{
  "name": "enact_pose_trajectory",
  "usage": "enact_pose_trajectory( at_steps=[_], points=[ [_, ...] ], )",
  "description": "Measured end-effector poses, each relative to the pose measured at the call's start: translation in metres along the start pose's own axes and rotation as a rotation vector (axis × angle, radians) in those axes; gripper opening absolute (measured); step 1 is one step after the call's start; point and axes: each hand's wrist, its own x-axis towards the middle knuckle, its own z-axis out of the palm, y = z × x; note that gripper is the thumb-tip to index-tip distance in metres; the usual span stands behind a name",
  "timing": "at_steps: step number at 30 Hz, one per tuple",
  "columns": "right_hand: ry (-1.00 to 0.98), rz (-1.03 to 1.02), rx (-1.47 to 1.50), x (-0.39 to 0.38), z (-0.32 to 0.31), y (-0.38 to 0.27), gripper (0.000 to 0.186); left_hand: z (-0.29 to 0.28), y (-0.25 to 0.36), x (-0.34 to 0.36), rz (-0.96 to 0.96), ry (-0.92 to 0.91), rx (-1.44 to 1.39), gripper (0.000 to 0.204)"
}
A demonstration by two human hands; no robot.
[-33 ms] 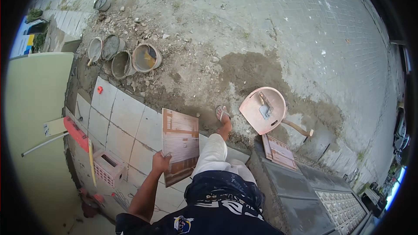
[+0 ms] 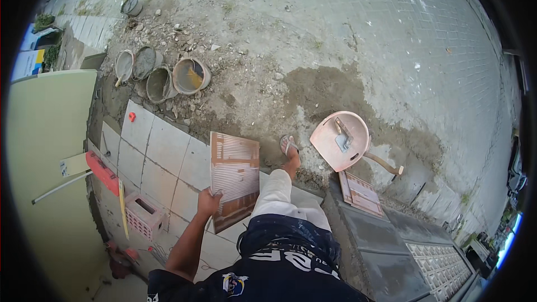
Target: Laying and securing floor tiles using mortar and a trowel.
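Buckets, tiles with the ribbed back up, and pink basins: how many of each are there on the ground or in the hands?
Buckets: 5
Ribbed tiles: 2, one in the left hand, one on the ground
Pink basin: 1
Total: 8

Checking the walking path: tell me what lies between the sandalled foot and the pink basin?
Head view: only bare damp mortar-stained ground between the sandalled foot and the pink basin; nothing lies there.

Left hand closed in grip, arm extended forward; right unseen
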Motion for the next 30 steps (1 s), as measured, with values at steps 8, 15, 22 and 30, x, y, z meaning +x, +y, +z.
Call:
enact_pose_trajectory(
  at_steps=[8, 15, 22, 30],
  points=[
    [-0.125, 0.080, 0.317, 0.107, 0.070, -0.419, 0.033, -0.179, 0.215, 0.188, 0.121, 0.229, 0.038, 0.028],
    [-0.017, 0.085, 0.079, 0.230, 0.213, -0.738, 0.036, -0.292, 0.287, 0.371, 0.002, 0.405, 0.087, 0.033],
    [-0.365, -0.604, -0.148, 0.219, 0.477, -1.240, 0.040, -0.327, 0.292, 0.540, -0.327, 0.484, -0.029, 0.026],
    [-0.450, -1.386, -0.329, -0.054, 0.644, -1.775, 0.056, -0.396, 0.268, 0.696, -0.745, 0.303, -0.249, 0.029]
  ],
)
